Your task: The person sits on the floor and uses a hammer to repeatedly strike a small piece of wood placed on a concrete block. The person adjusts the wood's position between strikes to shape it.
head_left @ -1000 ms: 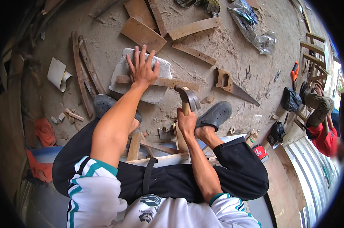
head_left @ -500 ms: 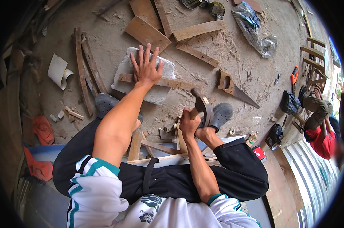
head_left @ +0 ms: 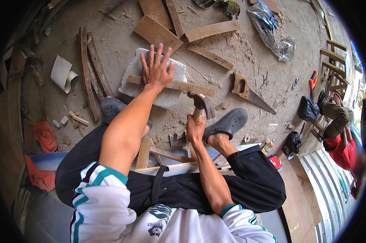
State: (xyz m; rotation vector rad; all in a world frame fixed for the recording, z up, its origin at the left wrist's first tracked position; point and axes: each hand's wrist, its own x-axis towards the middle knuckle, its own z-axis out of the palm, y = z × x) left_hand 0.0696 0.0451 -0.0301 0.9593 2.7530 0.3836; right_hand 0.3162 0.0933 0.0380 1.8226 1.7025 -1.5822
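Hammer (head_left: 202,103) in right grip (head_left: 195,129); wooden strip (head_left: 190,87) beneath left grip (head_left: 156,74).

Sandy brown floor (head_left: 280,77): passage opens beside the wooden-handled steel handsaw (head_left: 256,100).
Beyond rough white slab (head_left: 167,97): brown wooden boards (head_left: 158,33) block passage.

The left hand (head_left: 156,76) lies back upward, fingers (head_left: 151,57) spread, its left forearm (head_left: 130,118) slanting back leftward, while behind and right of it the right hand (head_left: 195,129) is curled into a fist, right forearm (head_left: 212,172) trailing back rightward.
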